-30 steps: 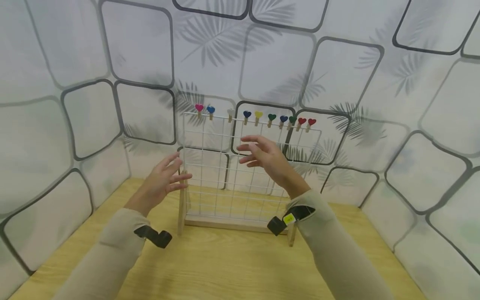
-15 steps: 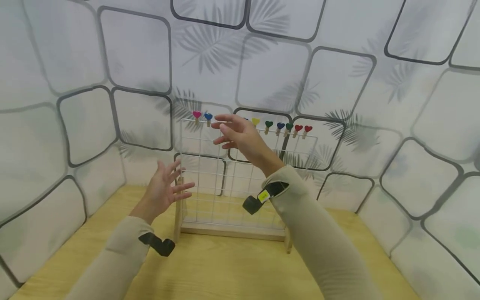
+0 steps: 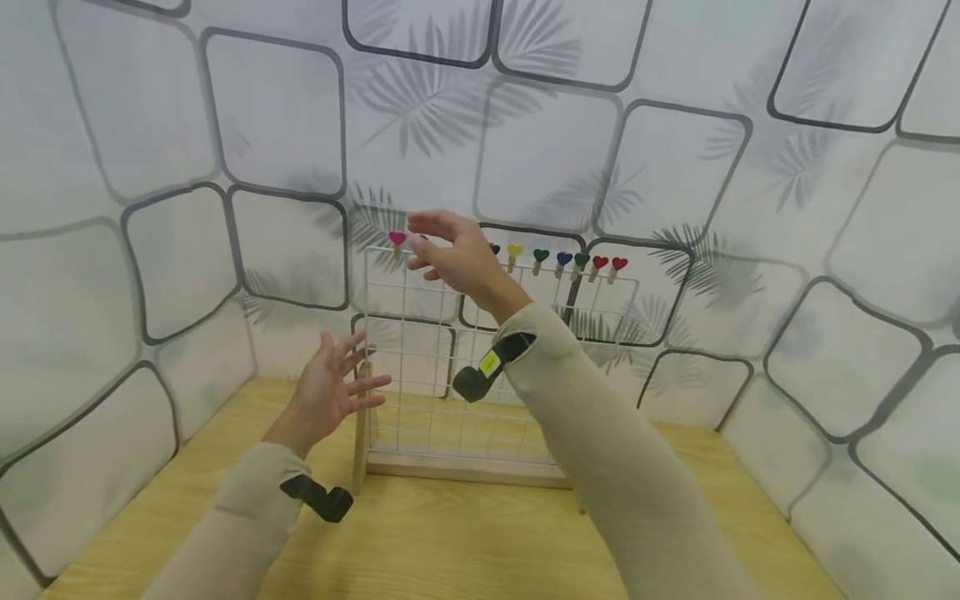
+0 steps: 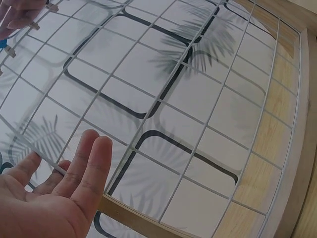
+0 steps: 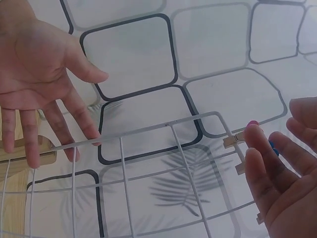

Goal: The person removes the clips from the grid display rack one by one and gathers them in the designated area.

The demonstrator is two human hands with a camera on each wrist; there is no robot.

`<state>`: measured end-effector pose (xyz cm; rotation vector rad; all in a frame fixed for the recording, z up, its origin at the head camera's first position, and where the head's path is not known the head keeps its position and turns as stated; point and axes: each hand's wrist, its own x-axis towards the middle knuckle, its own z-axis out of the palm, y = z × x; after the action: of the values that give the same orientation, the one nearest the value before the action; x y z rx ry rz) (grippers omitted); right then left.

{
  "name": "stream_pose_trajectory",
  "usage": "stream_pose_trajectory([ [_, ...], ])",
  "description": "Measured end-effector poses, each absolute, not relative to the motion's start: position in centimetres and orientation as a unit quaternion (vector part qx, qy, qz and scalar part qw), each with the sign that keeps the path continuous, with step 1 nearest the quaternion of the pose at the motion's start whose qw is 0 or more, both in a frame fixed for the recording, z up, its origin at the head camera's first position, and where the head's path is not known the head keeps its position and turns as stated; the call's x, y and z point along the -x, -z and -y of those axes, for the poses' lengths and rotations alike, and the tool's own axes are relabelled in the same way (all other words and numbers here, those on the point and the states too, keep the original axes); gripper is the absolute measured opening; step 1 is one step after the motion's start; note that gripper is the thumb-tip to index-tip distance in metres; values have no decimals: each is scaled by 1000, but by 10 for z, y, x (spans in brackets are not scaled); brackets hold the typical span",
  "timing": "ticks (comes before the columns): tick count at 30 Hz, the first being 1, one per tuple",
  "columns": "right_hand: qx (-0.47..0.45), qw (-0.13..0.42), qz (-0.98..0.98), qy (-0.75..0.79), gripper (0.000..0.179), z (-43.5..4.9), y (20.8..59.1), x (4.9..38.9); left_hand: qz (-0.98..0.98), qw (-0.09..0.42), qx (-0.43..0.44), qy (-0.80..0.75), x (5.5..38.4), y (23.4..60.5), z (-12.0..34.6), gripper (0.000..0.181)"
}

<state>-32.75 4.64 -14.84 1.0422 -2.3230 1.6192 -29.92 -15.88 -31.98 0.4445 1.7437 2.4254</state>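
Note:
A white wire grid (image 5: 148, 129) stands upright in a wooden frame (image 3: 465, 469), with heart-topped clothespins along its top wire. My right hand (image 3: 459, 254) is at that wire, just right of the pink heart clothespin (image 3: 397, 239). Its fingers are bent around the blue heart clothespin (image 5: 274, 147), apart from the thumb; no pinch is visible. In the head view this hand covers the blue and white ones. My left hand (image 3: 326, 392) is spread beside the grid's left edge, palm toward the grid, holding nothing.
Further right on the top wire sit a yellow heart clothespin (image 3: 514, 250), a green one (image 3: 541, 257) and several more, ending in a red one (image 3: 618, 264). The frame stands on a wood-grain table (image 3: 420, 550), close to the patterned wall (image 3: 547, 150).
My right hand has moved left and up, from in front of the grid to its top wire by the blue clothespin. My left hand has turned slightly, its fingers spreading wider.

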Motion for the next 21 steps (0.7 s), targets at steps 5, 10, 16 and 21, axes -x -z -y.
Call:
stream_pose_trajectory([
  [5,-337,65,786,-513,40,-41,146,333,-577,58,-145,-802,300,321,155,85],
  [10,-309,62,835,-452,39,-41,144,341,-575,61,-133,-805,302,325,149,82],
  [16,-253,57,874,-411,34,-27,140,344,-570,56,-124,-810,303,328,151,80],
  [21,-213,88,881,-413,22,-11,138,342,-574,43,-124,-808,303,324,157,80],
])
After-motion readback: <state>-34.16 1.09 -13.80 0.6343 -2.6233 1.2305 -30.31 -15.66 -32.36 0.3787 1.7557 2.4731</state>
